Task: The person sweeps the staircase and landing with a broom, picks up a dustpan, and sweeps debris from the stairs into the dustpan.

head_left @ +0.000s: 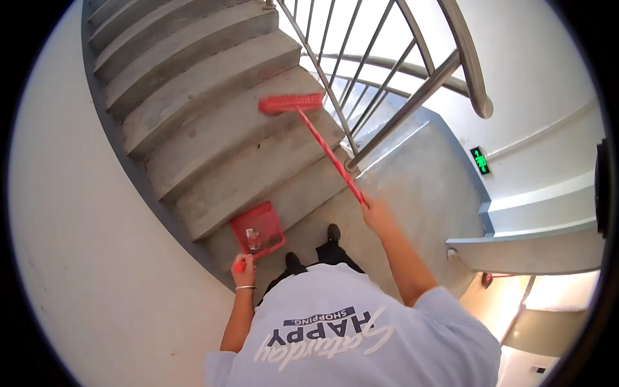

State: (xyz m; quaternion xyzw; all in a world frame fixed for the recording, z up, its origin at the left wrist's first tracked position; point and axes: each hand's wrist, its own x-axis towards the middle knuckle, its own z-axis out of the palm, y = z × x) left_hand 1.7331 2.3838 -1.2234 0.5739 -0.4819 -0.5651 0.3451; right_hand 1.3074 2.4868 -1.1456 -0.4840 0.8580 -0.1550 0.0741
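My right hand is closed around the handle of a red broom. The broom's head lies across one of the concrete steps, close to the railing, and looks slightly blurred. In my left hand, fingers wrapped round it, is the handle of a red dustpan. The pan sits at the lowest steps, to the left of my feet. Inside it are a crumpled, whitish clear piece of litter and some dark dirt. A small dark speck lies on a step below the broom head.
The stairs curve up to the left along a white wall. A metal railing rises on the right, its lower post by the bottom step. My shoes stand on the landing. A green exit sign hangs on the right wall.
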